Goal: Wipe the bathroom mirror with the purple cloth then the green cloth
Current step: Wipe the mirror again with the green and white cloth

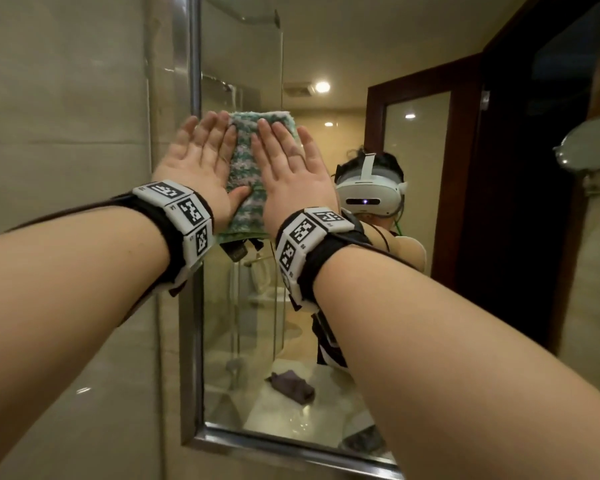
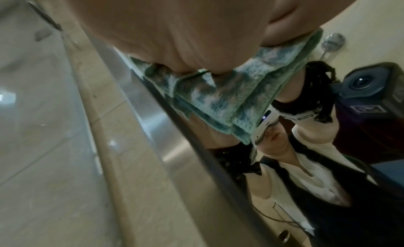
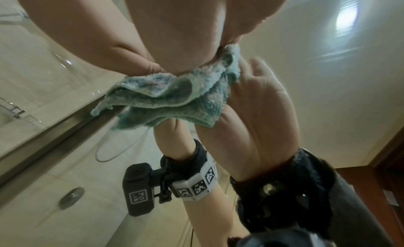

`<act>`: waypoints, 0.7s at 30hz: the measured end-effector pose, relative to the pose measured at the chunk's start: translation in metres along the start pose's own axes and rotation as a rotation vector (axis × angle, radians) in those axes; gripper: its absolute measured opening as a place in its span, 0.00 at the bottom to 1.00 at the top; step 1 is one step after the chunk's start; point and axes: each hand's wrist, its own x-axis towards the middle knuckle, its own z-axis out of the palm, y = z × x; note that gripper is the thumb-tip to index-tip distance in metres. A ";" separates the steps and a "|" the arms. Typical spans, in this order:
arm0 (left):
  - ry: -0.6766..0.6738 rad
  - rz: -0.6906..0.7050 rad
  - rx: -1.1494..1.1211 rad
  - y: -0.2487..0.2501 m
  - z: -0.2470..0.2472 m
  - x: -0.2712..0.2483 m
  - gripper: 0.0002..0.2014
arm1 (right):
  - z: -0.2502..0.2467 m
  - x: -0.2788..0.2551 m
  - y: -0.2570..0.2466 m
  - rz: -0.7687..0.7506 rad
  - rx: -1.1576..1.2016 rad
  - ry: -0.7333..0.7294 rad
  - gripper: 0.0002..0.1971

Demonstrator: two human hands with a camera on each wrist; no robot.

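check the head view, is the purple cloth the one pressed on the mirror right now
No: both hands press the green cloth flat against the mirror, while the purple cloth shows only as a reflection, lying low on the counter.

The head view looks forward from eye height at the mirror (image 1: 291,341), close, along both forearms to the green cloth (image 1: 246,174) near the mirror's left frame. The left wrist view sits under the left hand (image 2: 174,26), almost against the glass, facing along the metal frame (image 2: 153,112). The right wrist view looks up from beneath the right hand (image 3: 186,26), equally close. All three share the green cloth.
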 end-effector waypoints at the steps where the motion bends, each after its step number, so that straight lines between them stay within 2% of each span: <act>1: 0.006 0.004 -0.014 0.005 -0.002 -0.001 0.38 | 0.001 -0.004 0.005 0.007 -0.002 0.001 0.34; 7: 0.058 0.063 -0.104 0.044 -0.029 -0.005 0.38 | 0.007 -0.034 0.048 0.056 -0.013 -0.019 0.35; 21: 0.242 0.237 -0.291 0.173 -0.117 -0.018 0.39 | 0.011 -0.125 0.189 0.228 -0.131 -0.158 0.36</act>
